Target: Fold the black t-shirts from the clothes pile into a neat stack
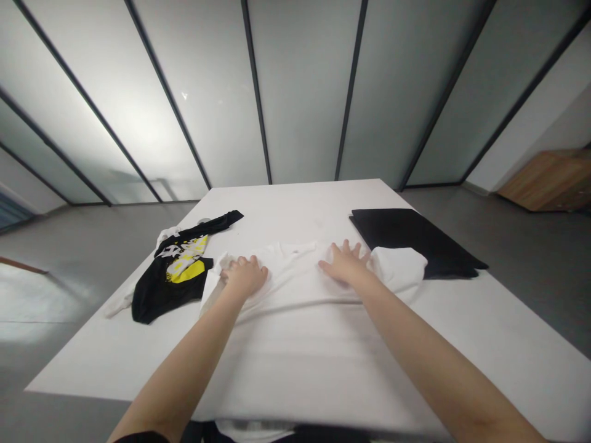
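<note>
A white T-shirt [289, 277] lies on the white table in front of me, its neckline facing the far side and its sleeves out to both sides. Near its left shoulder, my left hand [244, 275] rests on the cloth with the fingers apart and slightly bent. My right hand [346, 263] presses on the right shoulder area, fingers spread wide. Beyond that hand, the right sleeve [401, 266] overlaps the corner of a black folded panel [410, 240]. Some of the cloth near my left fingers is wrinkled.
On the left side of the table [305, 209] lies a rumpled black garment [166, 295] with a yellow and white print, white cloth beneath it. Frosted glass panels [300, 92] stand behind the table. A wooden cabinet [545, 181] is at the far right.
</note>
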{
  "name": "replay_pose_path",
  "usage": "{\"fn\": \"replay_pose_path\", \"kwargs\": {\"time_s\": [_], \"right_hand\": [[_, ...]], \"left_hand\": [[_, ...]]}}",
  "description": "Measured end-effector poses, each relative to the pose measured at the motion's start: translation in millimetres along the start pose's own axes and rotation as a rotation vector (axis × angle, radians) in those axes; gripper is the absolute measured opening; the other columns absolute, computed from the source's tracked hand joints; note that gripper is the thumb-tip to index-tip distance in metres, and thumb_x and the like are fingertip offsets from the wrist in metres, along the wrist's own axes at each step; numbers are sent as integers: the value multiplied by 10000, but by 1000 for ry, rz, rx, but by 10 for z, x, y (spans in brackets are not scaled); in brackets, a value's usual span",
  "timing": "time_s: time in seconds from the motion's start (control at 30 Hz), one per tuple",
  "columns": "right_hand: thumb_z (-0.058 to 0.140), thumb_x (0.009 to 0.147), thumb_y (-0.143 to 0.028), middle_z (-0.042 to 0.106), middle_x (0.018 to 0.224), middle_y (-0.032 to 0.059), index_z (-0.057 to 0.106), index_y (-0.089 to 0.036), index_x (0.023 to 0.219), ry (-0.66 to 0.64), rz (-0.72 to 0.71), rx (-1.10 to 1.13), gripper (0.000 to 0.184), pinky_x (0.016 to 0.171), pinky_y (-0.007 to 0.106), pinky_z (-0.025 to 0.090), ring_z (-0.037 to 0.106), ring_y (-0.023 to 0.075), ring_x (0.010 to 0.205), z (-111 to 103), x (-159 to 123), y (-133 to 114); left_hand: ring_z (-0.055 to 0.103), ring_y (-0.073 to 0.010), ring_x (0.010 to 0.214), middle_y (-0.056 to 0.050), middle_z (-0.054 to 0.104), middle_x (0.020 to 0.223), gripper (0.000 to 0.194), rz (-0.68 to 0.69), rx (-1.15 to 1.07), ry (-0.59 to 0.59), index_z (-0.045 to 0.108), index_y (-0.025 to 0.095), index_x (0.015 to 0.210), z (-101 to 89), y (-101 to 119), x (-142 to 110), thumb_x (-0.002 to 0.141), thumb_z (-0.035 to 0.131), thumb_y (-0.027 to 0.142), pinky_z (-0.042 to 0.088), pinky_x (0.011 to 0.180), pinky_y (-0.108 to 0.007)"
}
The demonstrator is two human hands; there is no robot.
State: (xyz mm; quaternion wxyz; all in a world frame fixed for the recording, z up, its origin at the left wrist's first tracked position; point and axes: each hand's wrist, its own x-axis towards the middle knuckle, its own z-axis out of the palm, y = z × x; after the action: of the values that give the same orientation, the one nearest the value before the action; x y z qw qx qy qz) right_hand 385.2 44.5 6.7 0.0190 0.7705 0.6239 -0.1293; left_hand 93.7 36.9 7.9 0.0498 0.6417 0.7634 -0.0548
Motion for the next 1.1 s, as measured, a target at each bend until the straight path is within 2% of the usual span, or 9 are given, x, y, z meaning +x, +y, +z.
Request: {"fn": "replay_pose_path", "kwargs": {"time_s": [0.1, 0.17, 0.27, 0.37, 0.47, 0.6, 0.77, 0.97, 1.1], "right_hand": [[332, 1072, -664, 86, 1843, 191, 267, -189, 1759, 22, -56, 59, 838, 1267, 753, 76, 54, 512, 1663, 101, 88, -257], [331, 1067, -679, 65, 1849, 171, 233, -194, 1770, 49, -85, 76, 860, 1278, 741, 47, 30, 504, 1666, 147, 206, -376], [387, 1028, -753, 79, 1853, 141, 249, -243, 1767, 64, -135, 85, 909, 1271, 758, 36, 23, 516, 1662, 142, 421, -441], [413, 1010, -791, 129, 1849, 131, 275, -268, 1760, 99, -178, 72, 925, 1277, 749, 47, 50, 516, 1660, 105, 573, -405], [305, 1083, -700, 182, 1839, 127, 296, -229, 1755, 123, -184, 66, 821, 1310, 672, 90, 108, 475, 1666, 95, 625, -291], [182, 1137, -472, 214, 1832, 126, 325, -195, 1746, 159, -59, 65, 684, 1323, 593, 143, 165, 419, 1670, 104, 644, -20], [262, 1115, -485, 200, 1822, 202, 296, -123, 1745, 173, 74, 45, 727, 1319, 554, 180, 185, 413, 1666, 87, 702, 249], [299, 1113, -464, 195, 1819, 212, 326, -151, 1736, 186, 13, 9, 698, 1305, 652, 139, 172, 486, 1654, 67, 684, 157], [286, 1109, -411, 202, 1832, 151, 345, -175, 1731, 159, -154, -2, 667, 1315, 658, 130, 153, 473, 1661, 94, 584, -82]], "left_hand": [[316, -513, 1595, -214, 320, 1777, 746, 49, -52, 40, 420, 224, 1690, -24, 139, 188, 1052, 312, 595, 308, 1182, -809], [184, -513, 1649, -161, 179, 1833, 786, 7, -86, 14, 328, 260, 1737, -15, 217, 349, 1044, 309, 630, 231, 1222, -816], [125, -523, 1659, -133, 128, 1844, 811, -52, -115, -49, 280, 289, 1756, -3, 270, 576, 1034, 318, 655, 180, 1223, -840], [149, -527, 1654, -139, 165, 1838, 790, -45, -127, 31, 304, 294, 1748, 31, 222, 701, 1044, 308, 652, 174, 1213, -852], [228, -491, 1643, -130, 260, 1818, 717, 24, -107, 167, 357, 315, 1726, 108, 62, 727, 1071, 312, 603, 217, 1233, -803], [332, -428, 1619, -140, 353, 1780, 649, 52, -92, 227, 424, 293, 1697, 177, -248, 745, 1094, 336, 517, 307, 1270, -648], [423, -425, 1572, -208, 394, 1744, 655, -63, -108, 246, 457, 179, 1677, 152, -489, 793, 1095, 345, 457, 324, 1282, -568], [384, -462, 1586, -304, 426, 1692, 681, -125, -100, 314, 510, 42, 1613, 73, -393, 733, 1058, 424, 427, 320, 1277, -595], [317, -436, 1627, -242, 417, 1721, 654, -5, -110, 375, 526, 102, 1613, 45, -173, 652, 1075, 392, 451, 310, 1284, -605]]}}
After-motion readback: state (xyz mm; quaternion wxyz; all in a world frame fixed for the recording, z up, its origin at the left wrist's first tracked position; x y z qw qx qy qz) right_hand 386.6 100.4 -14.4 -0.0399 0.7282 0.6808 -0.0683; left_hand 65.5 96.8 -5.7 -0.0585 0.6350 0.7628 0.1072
